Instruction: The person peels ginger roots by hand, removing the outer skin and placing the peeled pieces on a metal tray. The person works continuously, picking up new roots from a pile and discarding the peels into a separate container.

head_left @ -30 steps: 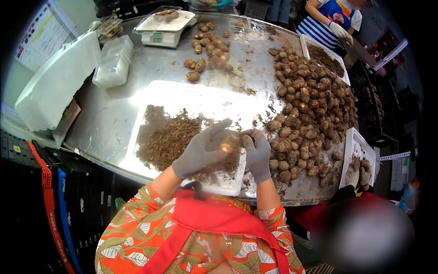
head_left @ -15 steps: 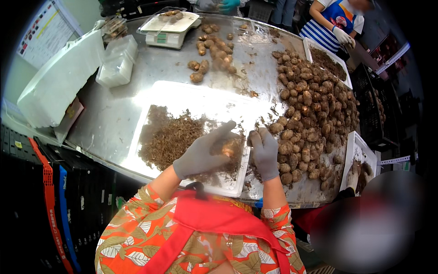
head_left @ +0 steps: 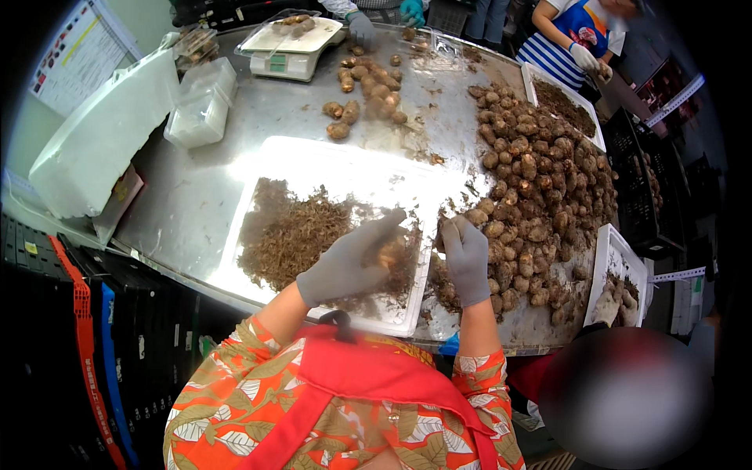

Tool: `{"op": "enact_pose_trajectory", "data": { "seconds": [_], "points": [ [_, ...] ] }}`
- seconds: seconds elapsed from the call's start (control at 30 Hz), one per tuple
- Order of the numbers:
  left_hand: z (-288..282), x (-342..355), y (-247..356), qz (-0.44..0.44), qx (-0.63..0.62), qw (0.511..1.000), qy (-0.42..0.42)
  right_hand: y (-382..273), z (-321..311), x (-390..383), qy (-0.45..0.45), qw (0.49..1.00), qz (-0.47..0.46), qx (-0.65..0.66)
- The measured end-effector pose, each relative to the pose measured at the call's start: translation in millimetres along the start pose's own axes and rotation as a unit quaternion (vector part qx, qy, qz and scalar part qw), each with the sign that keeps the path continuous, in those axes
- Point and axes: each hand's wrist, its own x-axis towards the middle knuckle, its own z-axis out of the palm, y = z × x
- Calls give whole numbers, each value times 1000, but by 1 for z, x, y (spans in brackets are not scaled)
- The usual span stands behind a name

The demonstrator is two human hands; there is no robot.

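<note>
My left hand [head_left: 350, 265], in a grey glove, is over the white tray [head_left: 409, 315]. Its fingers curve round a small taro [head_left: 388, 254], which shows a pale orange patch and is blurred. My right hand [head_left: 467, 258], gloved in grey too, is closed just beyond the tray's right rim, beside the heap of brown taros [head_left: 540, 196]. Something dark shows at its fingertips, too small to name. Brown fibrous peelings [head_left: 291, 235] lie across the tray's left and middle.
Several cleaned taros [head_left: 376, 88] lie toward the far side, near a white scale [head_left: 291, 53]. Clear plastic boxes [head_left: 202, 106] stand at left. Smaller white trays [head_left: 619, 266] flank the heap. Other people work across the table and at my right.
My right hand has moved slightly right, away from the left hand, which stays nearly still. Across the table, another person's grey-gloved hand has come down beside the scale.
</note>
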Motion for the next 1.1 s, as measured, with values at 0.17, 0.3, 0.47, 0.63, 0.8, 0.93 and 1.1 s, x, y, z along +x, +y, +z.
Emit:
{"op": "enact_pose_trajectory", "data": {
  "seconds": [0.17,0.3,0.47,0.63,0.8,0.93,1.1],
  "points": [
    [1,2,-9,12,-28,999,19,-15,17,-17,2,997,12,75],
    [2,0,-3,-1,-32,999,8,-23,22,-27,-51,994,-71,72],
    [-5,-1,1,9,43,999,-2,3,24,-8,1,996,-90,-18],
    [-11,1,-4,-9,-85,996,30,1,3,-22,-54,992,74,83],
    [-2,1,-4,-51,-237,969,49,-20,32,-36,-6,985,-77,155],
    [2,-1,-11,-50,-315,947,48,-15,44,-36,30,980,-144,135],
    [1,-1,-7,-79,-428,900,37,7,31,-25,52,983,30,173]
  ]
}}
